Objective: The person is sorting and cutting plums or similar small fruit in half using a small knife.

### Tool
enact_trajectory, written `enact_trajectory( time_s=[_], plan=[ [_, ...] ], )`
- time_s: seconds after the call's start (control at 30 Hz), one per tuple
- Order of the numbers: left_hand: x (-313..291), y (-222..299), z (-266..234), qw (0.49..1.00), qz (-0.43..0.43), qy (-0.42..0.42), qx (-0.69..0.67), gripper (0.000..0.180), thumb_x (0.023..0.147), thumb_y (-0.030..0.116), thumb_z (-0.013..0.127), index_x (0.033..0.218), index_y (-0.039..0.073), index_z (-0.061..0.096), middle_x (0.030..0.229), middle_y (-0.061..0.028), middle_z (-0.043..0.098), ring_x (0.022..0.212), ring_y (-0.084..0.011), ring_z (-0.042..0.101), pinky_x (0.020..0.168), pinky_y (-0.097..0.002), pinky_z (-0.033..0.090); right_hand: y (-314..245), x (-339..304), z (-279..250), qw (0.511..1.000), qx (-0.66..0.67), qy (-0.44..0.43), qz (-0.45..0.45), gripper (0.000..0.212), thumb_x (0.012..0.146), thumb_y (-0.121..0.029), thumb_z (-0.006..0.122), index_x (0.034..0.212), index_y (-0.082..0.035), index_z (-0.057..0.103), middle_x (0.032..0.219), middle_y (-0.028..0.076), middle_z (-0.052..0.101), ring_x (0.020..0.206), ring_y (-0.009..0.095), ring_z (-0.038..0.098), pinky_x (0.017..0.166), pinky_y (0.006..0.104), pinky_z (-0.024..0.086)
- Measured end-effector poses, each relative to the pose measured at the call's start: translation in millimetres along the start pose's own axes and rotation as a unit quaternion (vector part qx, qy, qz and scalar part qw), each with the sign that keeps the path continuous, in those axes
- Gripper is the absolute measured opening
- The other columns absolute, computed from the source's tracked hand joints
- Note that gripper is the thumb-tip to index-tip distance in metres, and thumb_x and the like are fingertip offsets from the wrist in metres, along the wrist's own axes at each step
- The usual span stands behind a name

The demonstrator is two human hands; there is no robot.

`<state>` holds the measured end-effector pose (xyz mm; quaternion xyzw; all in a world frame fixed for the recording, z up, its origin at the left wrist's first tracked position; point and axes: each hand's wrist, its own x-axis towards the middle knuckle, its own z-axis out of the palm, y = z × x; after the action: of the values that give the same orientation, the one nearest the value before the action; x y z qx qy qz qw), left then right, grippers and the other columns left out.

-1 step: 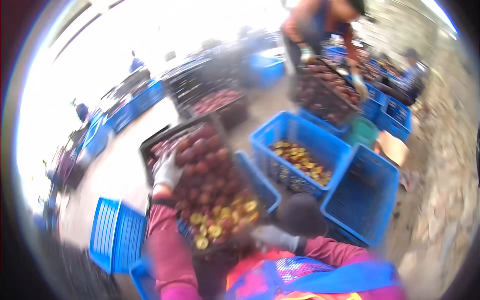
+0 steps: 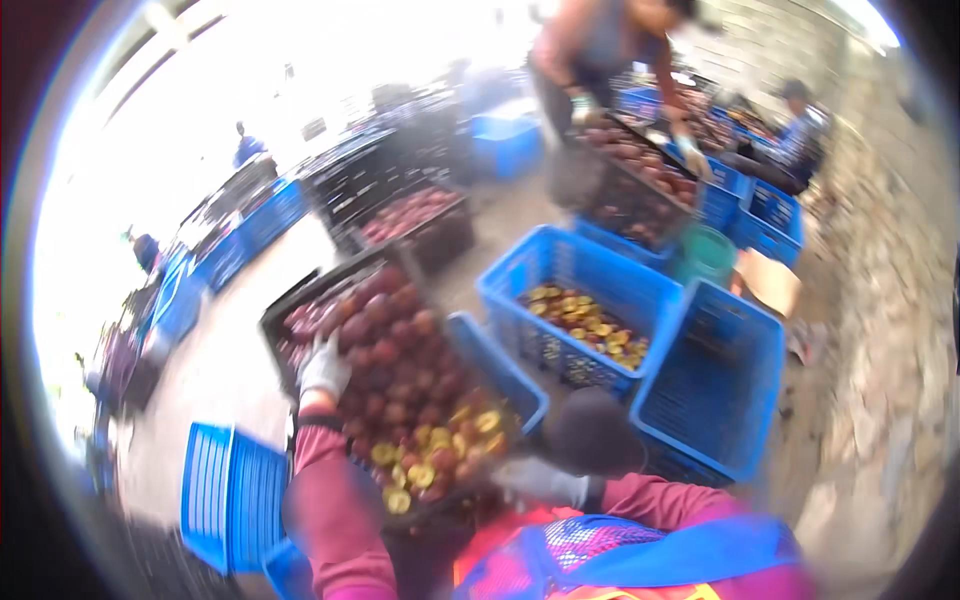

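Before me is a black crate (image 2: 289,302) of whole dark-red plums (image 2: 385,350), with halved yellow-fleshed ones (image 2: 440,455) heaped at its near end. My left hand (image 2: 323,372), in a pale glove, is at the crate's left side. Its fingers reach onto the plums, slightly apart, and no fruit shows in them. Also gloved, my right hand (image 2: 545,480) is at the crate's near right corner; its fingertips are smeared and partly hidden. A dark round shape (image 2: 597,432) sits just beyond that hand, of a kind I cannot make out.
To the right stand a blue crate (image 2: 500,285) holding halved plums and another blue crate (image 2: 705,375). A blue crate (image 2: 235,495) lies at left. Farther off, a person (image 2: 600,50) grips a dark crate of plums (image 2: 635,190). A stone wall (image 2: 865,280) runs along the right.
The view has shifted, so most of the scene sits farther left. My left hand is slightly nearer to me along the crate's side. My right hand stays by the near corner.
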<state>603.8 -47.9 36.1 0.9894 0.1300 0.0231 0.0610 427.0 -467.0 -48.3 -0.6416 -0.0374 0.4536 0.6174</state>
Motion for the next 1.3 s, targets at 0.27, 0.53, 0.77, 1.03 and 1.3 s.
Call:
enact_trajectory(
  time_s=[0.27, 0.53, 0.77, 1.03, 1.3],
  plan=[
    [13, 49, 52, 0.995, -0.022, -0.027, 0.094, 0.080, 0.084, 0.035, 0.086, 0.152, 0.011, 0.053, 0.152, -0.0234, 0.057, 0.131, -0.0413, 0.066, 0.107, -0.0533, 0.055, -19, -38, -24, 0.999, 0.029, 0.031, -0.019, 0.044, 0.117, -0.033, 0.051, 0.160, -0.024, 0.052, 0.075, 0.000, 0.059, 0.055, 0.011, 0.060, 0.047, 0.0282, 0.049],
    [-144, 90, 76, 0.437, -0.094, -0.149, -0.882, 0.069, 0.100, 0.050, 0.075, 0.145, 0.001, 0.059, 0.134, -0.0198, 0.071, 0.116, -0.0374, 0.073, 0.096, -0.0475, 0.064, -75, -29, -27, 0.968, 0.103, 0.096, -0.210, 0.037, 0.117, -0.027, 0.049, 0.150, -0.012, 0.059, 0.077, 0.000, 0.064, 0.051, 0.008, 0.057, 0.046, 0.0237, 0.046],
    [-282, 118, 27, 0.343, -0.099, -0.209, -0.910, 0.079, 0.098, 0.079, 0.059, 0.132, 0.009, 0.067, 0.123, -0.0099, 0.074, 0.110, -0.0262, 0.072, 0.098, -0.0424, 0.058, -94, -41, 34, 0.964, 0.089, 0.013, -0.249, 0.040, 0.116, -0.020, 0.052, 0.152, -0.005, 0.060, 0.080, -0.001, 0.066, 0.053, 0.004, 0.055, 0.048, 0.0218, 0.043],
    [-320, 119, 39, 0.688, -0.027, -0.026, -0.725, 0.058, 0.089, 0.042, 0.089, 0.128, 0.006, 0.067, 0.121, -0.0122, 0.069, 0.107, -0.0249, 0.069, 0.093, -0.0404, 0.057, -70, -46, 61, 0.942, 0.032, 0.031, -0.333, 0.032, 0.114, -0.014, 0.054, 0.140, -0.001, 0.067, 0.080, -0.005, 0.064, 0.060, 0.003, 0.055, 0.056, 0.0223, 0.046],
    [-355, 85, 7, 0.906, 0.076, 0.051, -0.414, 0.082, 0.074, 0.018, 0.101, 0.143, 0.001, 0.061, 0.141, -0.0101, 0.063, 0.128, -0.0240, 0.063, 0.113, -0.0375, 0.051, -67, -68, 85, 0.974, 0.044, -0.037, -0.217, 0.037, 0.115, -0.016, 0.054, 0.148, -0.004, 0.063, 0.072, -0.007, 0.056, 0.057, 0.002, 0.050, 0.052, 0.0227, 0.041]
  ],
)
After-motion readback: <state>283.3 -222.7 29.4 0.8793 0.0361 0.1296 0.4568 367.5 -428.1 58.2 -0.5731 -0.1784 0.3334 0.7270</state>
